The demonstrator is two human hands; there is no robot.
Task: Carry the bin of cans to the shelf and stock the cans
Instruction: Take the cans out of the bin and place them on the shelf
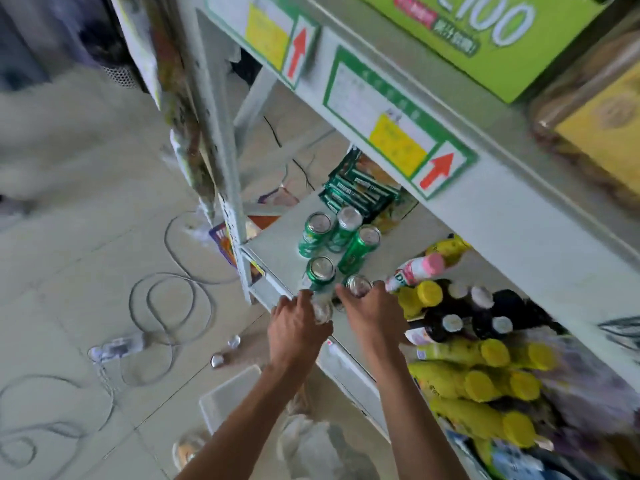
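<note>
Both hands are reaching onto the lower shelf (277, 251) of a pale metal rack, near its front edge. The left hand (298, 323) is wrapping its grip around a can (322, 308) whose body is blurred and mostly hidden by the fingers, so its colour is hard to tell. The right hand (372, 315) is grasping another can (358, 285) from above and behind; only that can's silvery top is showing past the fingertips. The two held cans are sitting just beside each other at the shelf's front.

Behind them, four green cans (358, 249) are standing upright on the same shelf: one (320, 273) is just beyond the left hand, and three are clustered farther back, touching or nearly touching. Green packets (360, 188) are lying stacked at the rear of the shelf.

To the right of the hands, yellow-capped bottles (478, 375) and dark bottles with white caps (485, 313) are crowding the shelf, and a white bottle with a pink cap (417, 268) is lying tilted across them.

The shelf above is carrying green-framed price tags (398, 123) with red arrows, plus a green carton (485, 39).

Below, on the tiled floor (69, 254), a translucent bin (228, 393) is resting beneath the forearms, its contents blurred. Grey cables (173, 306) are looping across the floor to the left.
</note>
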